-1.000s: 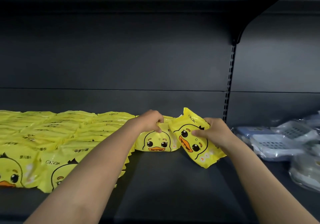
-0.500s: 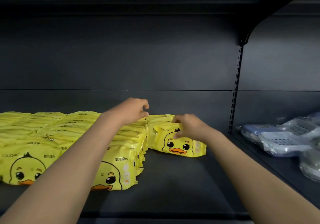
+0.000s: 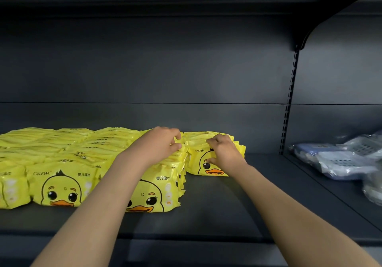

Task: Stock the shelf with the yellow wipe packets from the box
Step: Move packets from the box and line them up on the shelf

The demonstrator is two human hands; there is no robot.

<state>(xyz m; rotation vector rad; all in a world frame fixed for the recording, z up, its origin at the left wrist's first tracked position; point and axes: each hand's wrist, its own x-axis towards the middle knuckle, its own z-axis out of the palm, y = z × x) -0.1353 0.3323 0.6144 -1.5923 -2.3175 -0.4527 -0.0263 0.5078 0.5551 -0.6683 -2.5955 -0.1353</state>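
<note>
Right hand (image 3: 224,153) clamped on the front packet (image 3: 196,158) of a short row (image 3: 199,135): fingers curled over its top edge, thumb pressed on the duck face. That packet stands upright on the shelf (image 3: 227,204), print facing near, well back from the front lip.

Left hand (image 3: 162,142) reaches over the main block of yellow wipe packets (image 3: 82,153). Thumb and curled fingers pinch the top edge of the edge packet (image 3: 179,141) at the block's far right corner, just beside the short row.

Main block: several rows of upright packets, running from the left frame edge to about mid-shelf, packed face to back. Nearest packets show the duck print and "CKaK" lettering. Short row sits immediately right of the block, touching or nearly so; cannot tell which.

Both forearms bare, extended from the near edge.

Right bay, past the slotted upright (image 3: 289,101): pale blue and white baskets in clear wrap (image 3: 347,163), lying flat, well apart from the packets. Dark back panel (image 3: 144,70) behind everything.
</note>
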